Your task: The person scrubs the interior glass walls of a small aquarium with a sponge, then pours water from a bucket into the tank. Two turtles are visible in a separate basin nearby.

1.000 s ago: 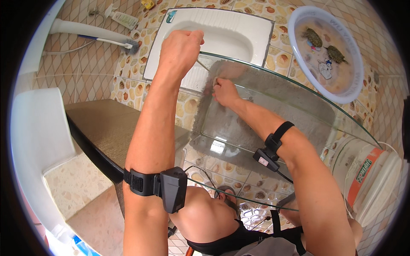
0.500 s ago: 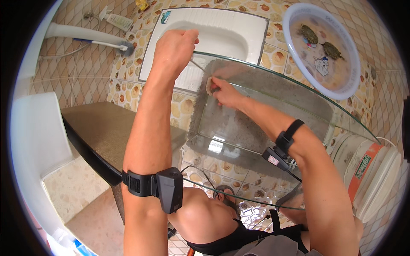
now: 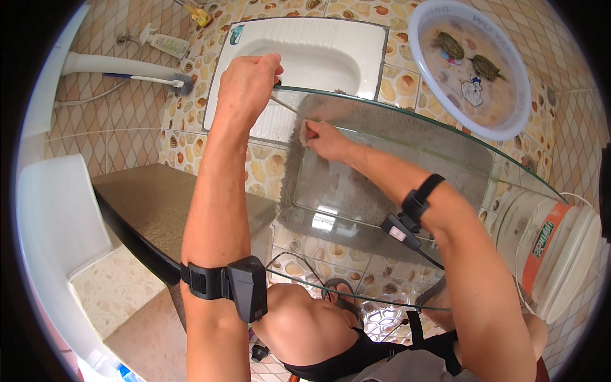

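A rectangular glass tank stands in front of me, its inside streaked with grey grime. At its far left corner my left hand is closed over the glass rim, with the fingertips partly hidden. My right hand reaches down inside the tank. Its fingers are bent around a small pale sponge, which they press to the left glass wall. Part of the sponge is behind the fingers.
Beyond the tank lies a white squat toilet. Two turtles sit in a pale round basin at the far right. A white bucket stands right of the tank. At left are a brush, a spray bottle and a brown-topped surface.
The whole view has shifted slightly. My right hand has moved a little along the left wall with the sponge. My left hand keeps its hold on the rim.
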The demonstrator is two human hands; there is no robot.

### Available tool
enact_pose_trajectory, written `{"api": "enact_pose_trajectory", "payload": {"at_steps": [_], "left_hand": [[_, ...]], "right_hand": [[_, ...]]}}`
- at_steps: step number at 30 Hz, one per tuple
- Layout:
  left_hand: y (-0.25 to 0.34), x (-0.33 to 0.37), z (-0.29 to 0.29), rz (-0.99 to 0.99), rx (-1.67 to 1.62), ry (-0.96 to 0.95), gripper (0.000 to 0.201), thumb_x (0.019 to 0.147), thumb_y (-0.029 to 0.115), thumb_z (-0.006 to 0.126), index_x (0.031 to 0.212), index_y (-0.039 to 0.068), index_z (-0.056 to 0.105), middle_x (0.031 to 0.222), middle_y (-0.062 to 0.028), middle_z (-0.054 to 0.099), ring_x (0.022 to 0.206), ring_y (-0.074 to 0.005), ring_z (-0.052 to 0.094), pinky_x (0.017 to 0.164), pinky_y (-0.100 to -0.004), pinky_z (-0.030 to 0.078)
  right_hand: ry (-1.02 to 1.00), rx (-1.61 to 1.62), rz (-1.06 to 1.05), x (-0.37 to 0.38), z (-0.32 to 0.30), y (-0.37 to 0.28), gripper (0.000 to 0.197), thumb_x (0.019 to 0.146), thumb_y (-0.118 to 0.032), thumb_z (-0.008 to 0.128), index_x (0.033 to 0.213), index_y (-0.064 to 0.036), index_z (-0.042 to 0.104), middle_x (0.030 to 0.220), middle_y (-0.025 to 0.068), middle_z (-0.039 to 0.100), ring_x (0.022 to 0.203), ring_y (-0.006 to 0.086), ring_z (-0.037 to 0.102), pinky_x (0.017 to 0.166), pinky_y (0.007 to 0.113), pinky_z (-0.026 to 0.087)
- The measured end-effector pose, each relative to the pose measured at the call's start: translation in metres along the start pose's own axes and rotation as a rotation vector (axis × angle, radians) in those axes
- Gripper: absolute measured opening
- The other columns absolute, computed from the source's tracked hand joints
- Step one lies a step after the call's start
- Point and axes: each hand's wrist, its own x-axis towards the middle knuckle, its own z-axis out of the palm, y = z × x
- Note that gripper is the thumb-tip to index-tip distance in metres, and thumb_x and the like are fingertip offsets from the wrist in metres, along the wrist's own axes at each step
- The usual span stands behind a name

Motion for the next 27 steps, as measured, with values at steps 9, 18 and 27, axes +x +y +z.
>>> {"api": "enact_pose_trajectory", "payload": {"at_steps": [9, 18, 27], "left_hand": [[0.002, -0.004, 0.000, -0.015, 0.005, 0.038, 0.049, 0.093, 0.044, 0.057, 0.105, 0.000, 0.075, 0.109, -0.0136, 0.074, 0.100, -0.0242, 0.066, 0.086, -0.0403, 0.053], [0.000, -0.006, -0.001, -0.002, 0.021, 0.013, 0.050, 0.094, 0.047, 0.057, 0.109, 0.002, 0.074, 0.114, -0.0107, 0.073, 0.101, -0.0222, 0.065, 0.085, -0.0402, 0.052], [0.001, -0.002, -0.002, 0.021, 0.038, 0.000, 0.049, 0.095, 0.047, 0.056, 0.107, 0.003, 0.074, 0.111, -0.0108, 0.074, 0.099, -0.0213, 0.065, 0.085, -0.0388, 0.052]], "right_hand": [[0.014, -0.444, -0.199, -0.014, 0.000, 0.007, 0.042, 0.085, -0.003, 0.057, 0.127, -0.0028, 0.054, 0.118, 0.0234, 0.060, 0.106, 0.0406, 0.061, 0.089, 0.046, 0.051], [-0.076, -0.441, -0.041, -0.046, 0.018, 0.000, 0.050, 0.086, -0.005, 0.059, 0.134, 0.0045, 0.047, 0.134, 0.0275, 0.052, 0.119, 0.0486, 0.058, 0.099, 0.052, 0.051], [0.011, -0.240, -0.005, -0.016, 0.008, -0.019, 0.047, 0.092, -0.011, 0.055, 0.135, 0.0028, 0.043, 0.133, 0.0251, 0.050, 0.125, 0.0443, 0.052, 0.104, 0.048, 0.046]]}}
